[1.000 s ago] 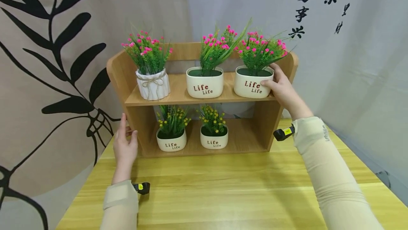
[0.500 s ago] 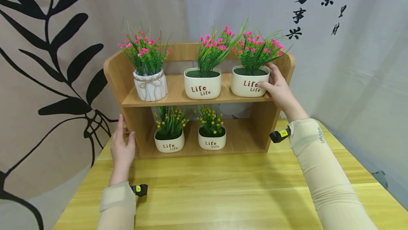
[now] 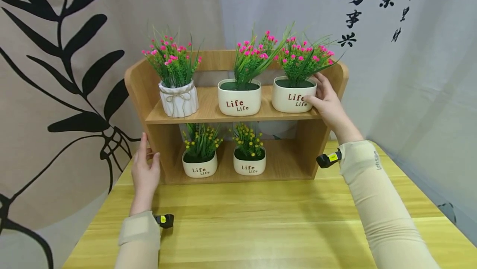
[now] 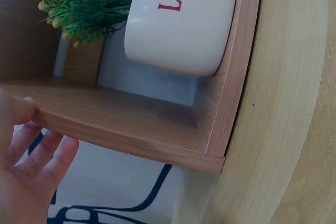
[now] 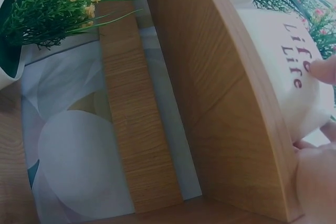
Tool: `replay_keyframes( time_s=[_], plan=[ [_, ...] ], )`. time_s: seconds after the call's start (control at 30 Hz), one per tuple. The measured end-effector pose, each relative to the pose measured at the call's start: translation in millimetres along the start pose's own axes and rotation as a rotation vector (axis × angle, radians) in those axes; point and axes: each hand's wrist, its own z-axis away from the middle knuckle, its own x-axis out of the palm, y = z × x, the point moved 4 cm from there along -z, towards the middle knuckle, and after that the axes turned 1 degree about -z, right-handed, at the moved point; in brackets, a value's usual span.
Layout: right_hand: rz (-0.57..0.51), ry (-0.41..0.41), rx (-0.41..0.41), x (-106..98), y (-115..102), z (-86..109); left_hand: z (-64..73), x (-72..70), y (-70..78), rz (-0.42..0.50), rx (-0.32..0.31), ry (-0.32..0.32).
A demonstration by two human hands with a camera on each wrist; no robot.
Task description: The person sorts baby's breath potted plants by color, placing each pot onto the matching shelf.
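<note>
A wooden two-tier shelf [image 3: 223,116] stands on the table. At the right of its upper tier, a white flowerpot [image 3: 288,101] marked "Life" holds pink artificial flowers; my right hand [image 3: 329,105] grips its right end, thumb in front and fingers behind. The pot rests on the board. My left hand [image 3: 146,174] holds the shelf's left side panel [image 4: 121,129], thumb at the front edge and other fingers on the outer face. A similar pot [image 3: 239,100] sits mid-tier, and a white pot with a twine bow [image 3: 180,101] stands at the left.
Two smaller white pots, a left one [image 3: 200,167] and a middle one [image 3: 249,165], hold yellow flowers on the lower tier. The yellow wood-grain table [image 3: 238,219] extends in front. A printed curtain [image 3: 410,74] hangs behind the shelf.
The right-hand pot has shifted slightly left and back on the upper tier, with my right hand gripping it. My left hand stays on the side panel.
</note>
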Motion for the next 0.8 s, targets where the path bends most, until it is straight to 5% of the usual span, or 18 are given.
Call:
replay_keyframes(
  time_s=[0.23,0.47,0.67,0.8],
  plan=[
    [0.033,-0.001,0.006,3.0,2.0,-2.4,0.9,-1.0,-2.3,-0.008,-0.015,0.016],
    [0.118,0.008,0.025,-1.1,-4.7,0.7,-2.5,3.3,9.5,0.037,-0.059,0.146],
    [0.152,0.041,0.049,-3.0,-14.1,22.6,-16.2,-6.0,36.2,0.079,0.049,0.255],
    [0.168,0.008,0.019,-0.3,-19.2,42.4,-19.9,-9.6,57.0,0.07,0.15,0.24]
  ],
)
